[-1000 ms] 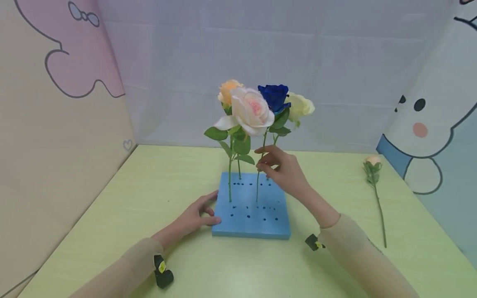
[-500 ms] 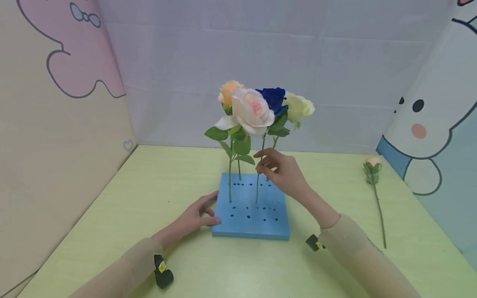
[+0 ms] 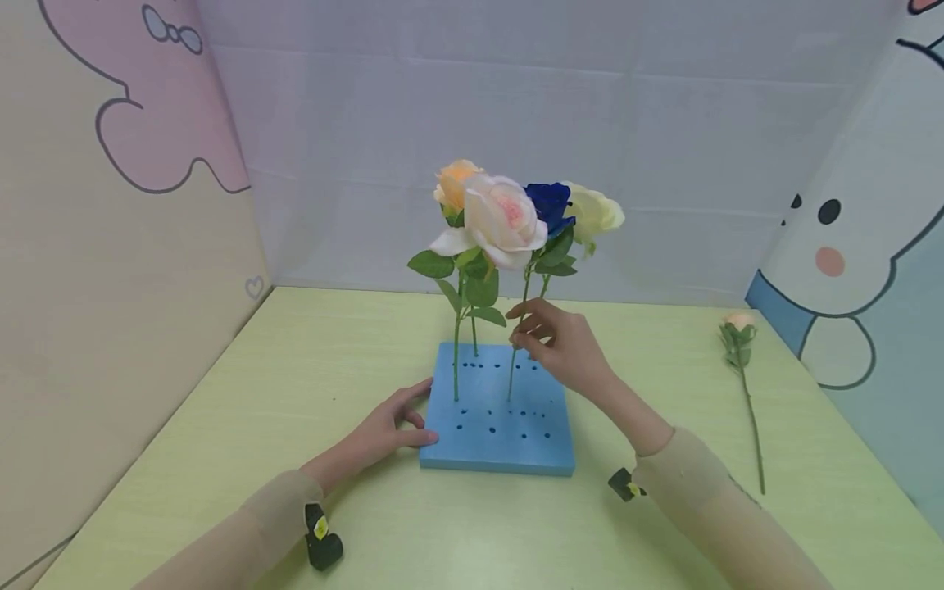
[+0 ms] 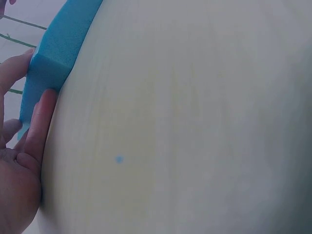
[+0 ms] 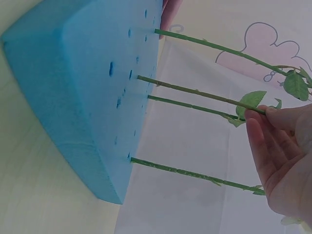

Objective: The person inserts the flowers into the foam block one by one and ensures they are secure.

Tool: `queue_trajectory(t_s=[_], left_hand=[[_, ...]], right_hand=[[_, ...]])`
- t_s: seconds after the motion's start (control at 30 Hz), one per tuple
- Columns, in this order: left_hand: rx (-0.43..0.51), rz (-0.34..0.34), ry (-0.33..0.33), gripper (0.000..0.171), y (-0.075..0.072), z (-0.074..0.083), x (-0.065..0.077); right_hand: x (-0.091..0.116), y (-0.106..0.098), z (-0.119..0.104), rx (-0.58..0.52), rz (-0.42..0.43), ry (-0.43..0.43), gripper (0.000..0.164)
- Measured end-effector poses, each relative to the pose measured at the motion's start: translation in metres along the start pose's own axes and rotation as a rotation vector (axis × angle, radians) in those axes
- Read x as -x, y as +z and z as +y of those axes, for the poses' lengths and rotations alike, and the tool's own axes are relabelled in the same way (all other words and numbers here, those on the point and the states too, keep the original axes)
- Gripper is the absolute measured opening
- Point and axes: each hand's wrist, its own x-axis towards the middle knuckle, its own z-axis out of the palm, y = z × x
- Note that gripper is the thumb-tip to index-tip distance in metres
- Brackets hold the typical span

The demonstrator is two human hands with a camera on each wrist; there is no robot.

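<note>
My right hand (image 3: 564, 344) pinches the green stem (image 5: 195, 91) of a blue rose (image 3: 549, 206) between thumb and fingers. The stem's lower end stands in the blue foam block (image 3: 501, 459), with small holes across its top. My left hand (image 3: 383, 426) rests against the block's left side, its fingers (image 4: 45, 114) lying straight along the foam. A pale pink rose (image 3: 505, 221) stands upright in the block, left of the blue one. Behind them stand a peach rose (image 3: 453, 184) and a cream rose (image 3: 596, 211), the cream one's stem partly hidden by my right hand.
One more rose (image 3: 740, 332), peach with a long stem, lies on the pale yellow-green table (image 3: 354, 328) at the right. A white cloth wall (image 3: 354, 164) closes off the back. Printed panels stand at both sides.
The blue rose's head has shifted slightly down, then to the right, with my right hand pinching its stem. My left hand has stayed at the block's side.
</note>
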Motion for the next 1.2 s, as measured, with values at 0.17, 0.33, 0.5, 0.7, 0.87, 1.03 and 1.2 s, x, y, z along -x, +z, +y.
queue_trajectory(t_s=[0.17,0.33,0.5,0.7,0.87,1.03,1.2], left_hand=[[0.007,-0.003,0.005,0.092,0.0,-0.0006,-0.0004],[0.002,-0.003,0.007,0.092,-0.0003,-0.0003,-0.0007],[-0.002,-0.004,0.014,0.091,0.0001,0.0004,-0.0008],[0.005,-0.006,0.015,0.091,0.0003,0.0004,-0.0006],[0.004,-0.008,0.015,0.091,-0.0008,0.0011,-0.0008],[0.014,-0.006,0.002,0.091,-0.0005,0.0,-0.0015],[0.016,-0.004,0.003,0.091,-0.0002,-0.0005,-0.0021]], right_hand=[[-0.0018,0.0022,0.0016,0.016,-0.005,-0.01,0.02],[-0.0033,0.0034,0.0007,0.03,-0.012,-0.012,0.02],[-0.0025,0.0048,-0.0008,0.034,-0.014,-0.005,0.02],[-0.0004,0.0069,-0.0019,0.038,-0.002,-0.002,0.017],[-0.0011,0.0071,-0.003,0.038,0.001,0.003,0.017],[-0.0011,0.0057,-0.0005,0.016,-0.006,0.018,0.021],[-0.0004,0.0024,0.0036,-0.011,-0.008,0.04,0.031]])
